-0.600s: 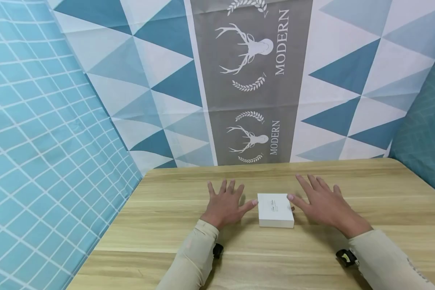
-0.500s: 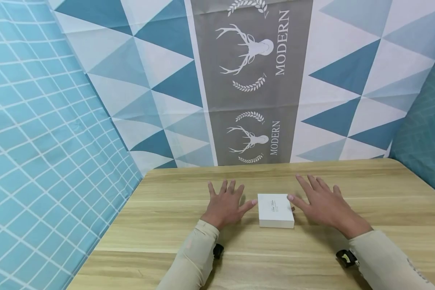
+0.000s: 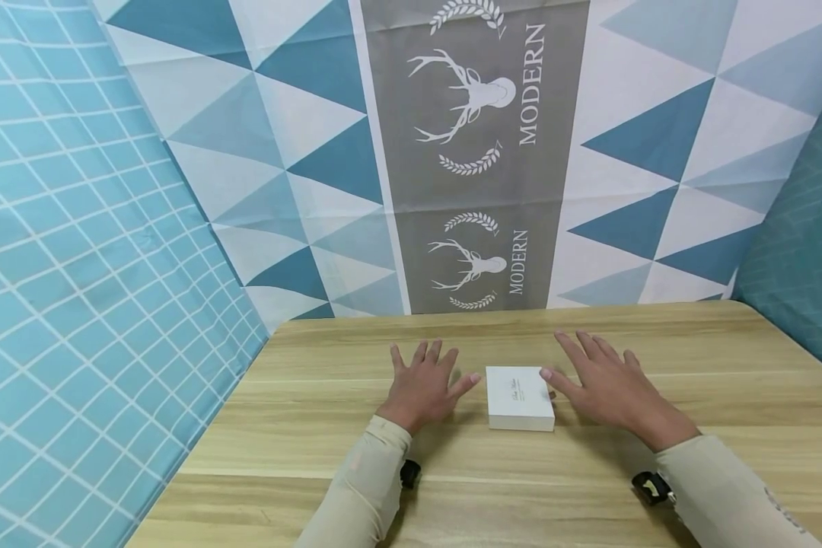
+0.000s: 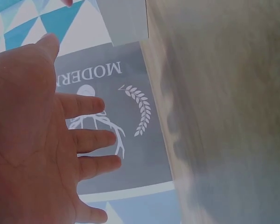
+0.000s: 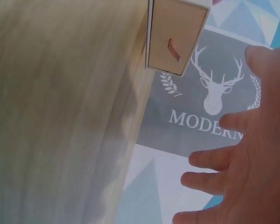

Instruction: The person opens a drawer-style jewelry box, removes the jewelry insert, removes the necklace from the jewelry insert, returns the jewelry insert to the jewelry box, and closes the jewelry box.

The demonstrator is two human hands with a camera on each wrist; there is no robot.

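Left hand: fingers are spread wide, thumb pointed at the white box — a small gap is left between them. Box is laid flat on the wooden table, between both thumbs; a brown tab is seen on its side facing the right fingers. Right hand: fingers also spread, thumb tip placed at box's far right corner — contact can't be told.

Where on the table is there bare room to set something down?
The table is bare left of the left hand, right of the right hand, between the sleeves, and from the white box back to the backdrop. Beside the box it is crowded, a hand close on either side.
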